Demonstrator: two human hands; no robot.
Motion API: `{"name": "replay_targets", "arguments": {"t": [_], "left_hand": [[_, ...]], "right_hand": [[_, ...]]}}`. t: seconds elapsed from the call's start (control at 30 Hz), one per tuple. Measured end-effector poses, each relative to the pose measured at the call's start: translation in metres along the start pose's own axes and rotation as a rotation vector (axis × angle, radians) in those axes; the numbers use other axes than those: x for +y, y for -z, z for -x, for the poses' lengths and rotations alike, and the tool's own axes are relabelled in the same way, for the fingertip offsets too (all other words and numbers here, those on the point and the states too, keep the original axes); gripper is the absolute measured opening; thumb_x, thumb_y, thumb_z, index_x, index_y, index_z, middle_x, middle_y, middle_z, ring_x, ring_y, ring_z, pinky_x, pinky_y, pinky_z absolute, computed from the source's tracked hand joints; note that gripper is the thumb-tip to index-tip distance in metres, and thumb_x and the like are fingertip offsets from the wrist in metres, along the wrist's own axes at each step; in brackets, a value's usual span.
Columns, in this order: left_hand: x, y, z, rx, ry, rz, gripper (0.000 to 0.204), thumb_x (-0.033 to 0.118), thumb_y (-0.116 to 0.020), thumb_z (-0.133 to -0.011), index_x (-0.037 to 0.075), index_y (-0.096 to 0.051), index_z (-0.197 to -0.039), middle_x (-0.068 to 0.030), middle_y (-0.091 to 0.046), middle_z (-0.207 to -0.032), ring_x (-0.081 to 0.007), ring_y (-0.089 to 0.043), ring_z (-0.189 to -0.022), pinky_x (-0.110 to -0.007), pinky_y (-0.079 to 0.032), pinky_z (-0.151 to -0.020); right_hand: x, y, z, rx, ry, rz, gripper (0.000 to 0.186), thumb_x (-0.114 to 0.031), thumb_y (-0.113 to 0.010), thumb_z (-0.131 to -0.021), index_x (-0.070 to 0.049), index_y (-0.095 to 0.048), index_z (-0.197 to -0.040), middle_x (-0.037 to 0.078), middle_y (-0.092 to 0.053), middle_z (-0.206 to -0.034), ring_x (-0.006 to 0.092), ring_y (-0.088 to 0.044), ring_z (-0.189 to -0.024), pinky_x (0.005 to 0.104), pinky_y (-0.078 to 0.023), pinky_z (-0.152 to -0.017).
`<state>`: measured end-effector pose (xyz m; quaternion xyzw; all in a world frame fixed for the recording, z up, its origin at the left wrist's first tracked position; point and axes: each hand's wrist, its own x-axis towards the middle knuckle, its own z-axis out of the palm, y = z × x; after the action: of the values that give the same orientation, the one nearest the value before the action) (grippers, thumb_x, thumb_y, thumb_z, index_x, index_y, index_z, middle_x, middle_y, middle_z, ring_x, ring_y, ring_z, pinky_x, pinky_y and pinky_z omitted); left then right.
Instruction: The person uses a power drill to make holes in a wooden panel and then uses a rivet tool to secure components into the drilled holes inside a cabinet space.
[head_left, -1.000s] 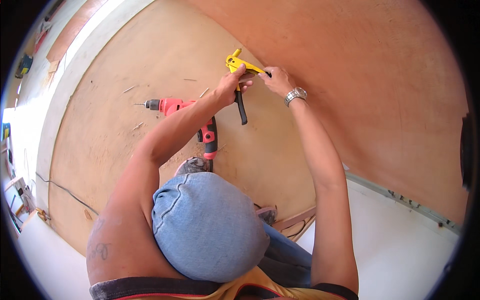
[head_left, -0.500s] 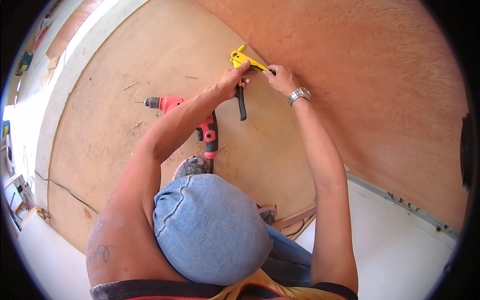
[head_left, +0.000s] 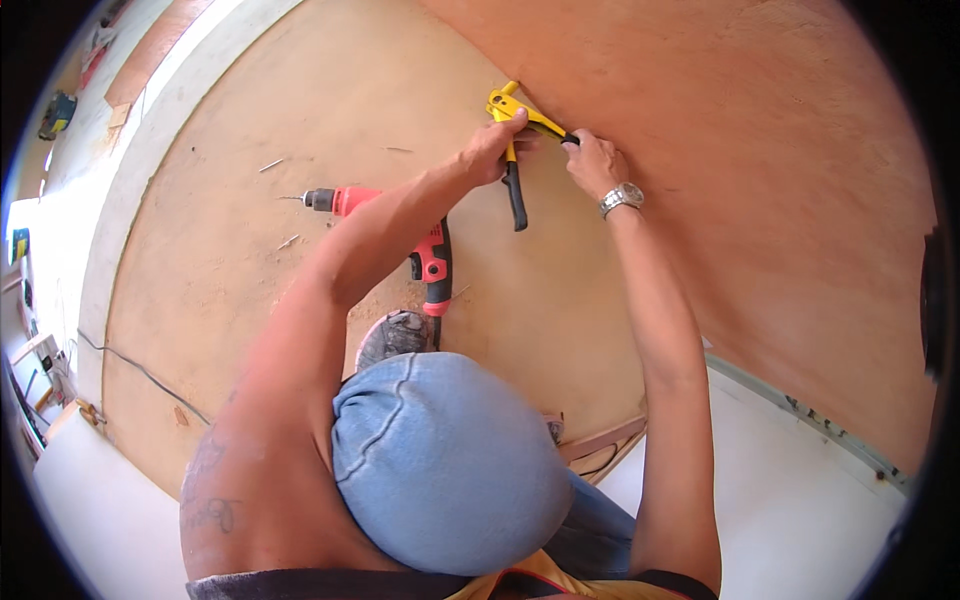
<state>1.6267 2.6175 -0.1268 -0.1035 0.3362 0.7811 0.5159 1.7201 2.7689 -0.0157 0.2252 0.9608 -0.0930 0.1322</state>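
A yellow hand riveter (head_left: 503,102) with black grips is held in both hands, its two handles spread wide apart. Around its body, just below the head, my left hand (head_left: 489,152) is closed, thumb along the yellow metal. My right hand (head_left: 597,165), with a metal-band watch on the wrist, grips the black end of the other handle. The riveter's nose points at the lower edge of a reddish-brown wood panel (head_left: 720,150); whether it touches cannot be told. Beyond my left forearm lies a red and black power drill (head_left: 436,262), partly covered by the arm, its bit pointing left.
Under the tools is a light wood board (head_left: 250,240) with small metal pins (head_left: 271,165) and wood shavings on it. A black cord (head_left: 150,378) crosses its left edge. My bent knee (head_left: 460,460) and shoe (head_left: 392,338) are close below. White surfaces flank the lower corners.
The view has shifted slightly, so everything sits a little further right. Both hands have moved the riveter a bit right along the panel's edge; its handles stay spread.
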Motion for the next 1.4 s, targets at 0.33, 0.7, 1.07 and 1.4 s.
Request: {"name": "replay_targets", "arguments": {"t": [0.33,0.7,1.07,1.4], "left_hand": [[-0.032,-0.044,-0.024,0.065,-0.098,0.357,0.022,0.027,-0.063,-0.102,0.007,-0.061,-0.107,-0.0125,-0.071,-0.100,-0.0269,-0.069,-0.098,-0.044,-0.057,-0.086],[-0.035,-0.069,-0.043,0.372,-0.144,0.343,0.023,0.023,-0.066,-0.093,0.006,-0.058,-0.107,-0.0112,-0.069,-0.081,-0.0211,-0.063,-0.062,-0.037,-0.046,-0.054],[-0.044,-0.072,-0.088,0.530,-0.321,0.424,0.018,0.021,-0.060,-0.086,0.006,-0.056,-0.078,-0.0092,-0.057,-0.071,-0.0254,-0.060,-0.065,-0.040,-0.049,-0.058],[0.002,-0.010,0.010,0.106,0.166,0.102,0.037,0.034,-0.070,-0.095,0.005,-0.057,-0.113,-0.0137,-0.070,-0.089,-0.0229,-0.064,-0.065,-0.034,-0.055,-0.061]], "right_hand": [[0.001,0.023,0.018,-0.164,0.052,0.091,0.100,-0.071,-0.074,-0.076,0.005,-0.053,-0.137,0.030,-0.060,-0.135,0.0434,-0.060,-0.125,0.0499,-0.049,-0.104],[-0.001,0.030,0.015,-0.145,0.070,0.159,0.079,-0.042,-0.082,-0.056,0.007,-0.063,-0.115,0.024,-0.069,-0.110,0.0317,-0.069,-0.101,0.0404,-0.057,-0.084],[-0.003,0.053,0.005,-0.177,0.028,-0.020,0.034,-0.025,-0.081,-0.067,-0.001,-0.075,-0.090,0.013,-0.071,-0.069,0.0235,-0.070,-0.063,0.0370,-0.055,-0.064],[0.029,0.013,-0.006,0.024,0.001,-0.174,0.036,-0.033,-0.071,-0.094,-0.001,-0.074,-0.110,0.014,-0.077,-0.095,0.0260,-0.073,-0.090,0.0399,-0.055,-0.084]]}}
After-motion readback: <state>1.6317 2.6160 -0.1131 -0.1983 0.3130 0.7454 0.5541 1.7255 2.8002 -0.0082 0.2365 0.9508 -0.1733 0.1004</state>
